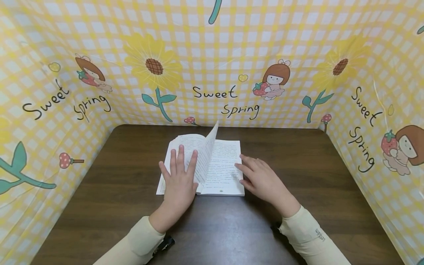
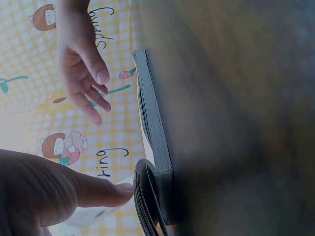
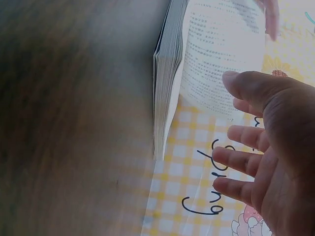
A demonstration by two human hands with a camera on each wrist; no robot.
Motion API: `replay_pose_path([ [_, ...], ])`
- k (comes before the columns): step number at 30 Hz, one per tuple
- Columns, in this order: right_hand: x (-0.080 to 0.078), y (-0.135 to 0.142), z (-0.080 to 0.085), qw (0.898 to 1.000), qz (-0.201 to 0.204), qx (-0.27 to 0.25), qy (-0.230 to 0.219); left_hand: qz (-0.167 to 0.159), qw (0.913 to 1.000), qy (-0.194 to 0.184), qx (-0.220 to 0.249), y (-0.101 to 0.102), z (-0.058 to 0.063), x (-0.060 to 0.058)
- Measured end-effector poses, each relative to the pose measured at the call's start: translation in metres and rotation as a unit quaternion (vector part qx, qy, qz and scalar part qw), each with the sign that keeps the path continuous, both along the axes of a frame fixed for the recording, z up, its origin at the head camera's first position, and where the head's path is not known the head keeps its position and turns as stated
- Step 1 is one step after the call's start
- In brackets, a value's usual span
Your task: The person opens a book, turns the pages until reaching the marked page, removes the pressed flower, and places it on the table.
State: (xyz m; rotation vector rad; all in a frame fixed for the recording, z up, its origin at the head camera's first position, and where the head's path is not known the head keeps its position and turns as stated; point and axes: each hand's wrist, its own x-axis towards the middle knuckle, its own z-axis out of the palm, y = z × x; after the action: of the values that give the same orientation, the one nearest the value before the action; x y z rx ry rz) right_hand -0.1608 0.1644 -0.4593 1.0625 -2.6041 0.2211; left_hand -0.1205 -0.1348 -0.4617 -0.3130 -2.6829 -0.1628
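Observation:
An open paperback book (image 1: pixel 225 167) with printed text lies on the table, its spine line running away from me. One loose page (image 1: pixel 208 152) stands raised near the middle, leaning over toward the left side. With fingers spread, my left hand (image 1: pixel 179 184) lies over the left-hand pages; its thumb touches the curved pages near the spine in the left wrist view. My right hand (image 1: pixel 265 180) is at the book's right edge, fingers loosely extended and holding nothing. In the right wrist view, a gap shows between that hand (image 3: pixel 275 137) and the page block (image 3: pixel 170 73).
The dark brown wooden table (image 1: pixel 116 176) extends around the book. Yellow checked cloth (image 1: pixel 212 55) with flower, girl and lettering prints rises along the back and both sides. Dark bands (image 1: pixel 163 244) show under the pale sleeves at the wrists.

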Motion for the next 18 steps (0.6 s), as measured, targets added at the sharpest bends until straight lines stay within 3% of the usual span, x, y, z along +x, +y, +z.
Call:
replay_pose_path([
  [9,0.0001,0.0005,-0.0045,0.998,0.035,0.039,-0.035,0.034,0.9964,-0.055,-0.054,0.0004,0.0048,0.004],
  [18,0.0019,0.0022,-0.0074,0.991,0.056,0.075,-0.098,0.009,0.9936,-0.097,-0.056,-0.0001,0.0044,0.0055],
])
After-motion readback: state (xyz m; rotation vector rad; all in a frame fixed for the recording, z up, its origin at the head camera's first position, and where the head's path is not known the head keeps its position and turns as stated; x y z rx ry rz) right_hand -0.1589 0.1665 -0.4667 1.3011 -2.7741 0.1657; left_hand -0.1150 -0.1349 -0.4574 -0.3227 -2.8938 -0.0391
